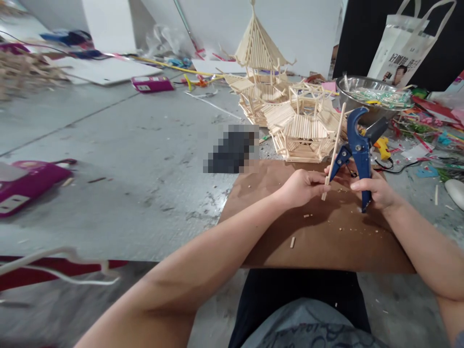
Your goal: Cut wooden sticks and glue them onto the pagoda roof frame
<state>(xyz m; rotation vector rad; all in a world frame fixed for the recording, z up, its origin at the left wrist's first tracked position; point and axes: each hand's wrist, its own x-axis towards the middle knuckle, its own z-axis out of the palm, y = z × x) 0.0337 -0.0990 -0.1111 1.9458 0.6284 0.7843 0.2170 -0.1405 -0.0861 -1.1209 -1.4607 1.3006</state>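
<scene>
My left hand pinches a thin pale wooden stick near its lower end; the stick stands tilted up to the right. A short piece seems to lie along the stick at my fingertips. My right hand is closed around the handle of a blue PVC pipe cutter, its hooked jaw pointing up. The stick passes just left of the cutter, outside the jaw. Both hands are above a brown board, where a short cut stick piece and crumbs lie.
Behind the hands stands a stick-built pavilion model. A steel bowl, yellow glue gun and loose scraps crowd the right side. A blurred dark object lies left of the model. Purple power strips are on the grey table's left.
</scene>
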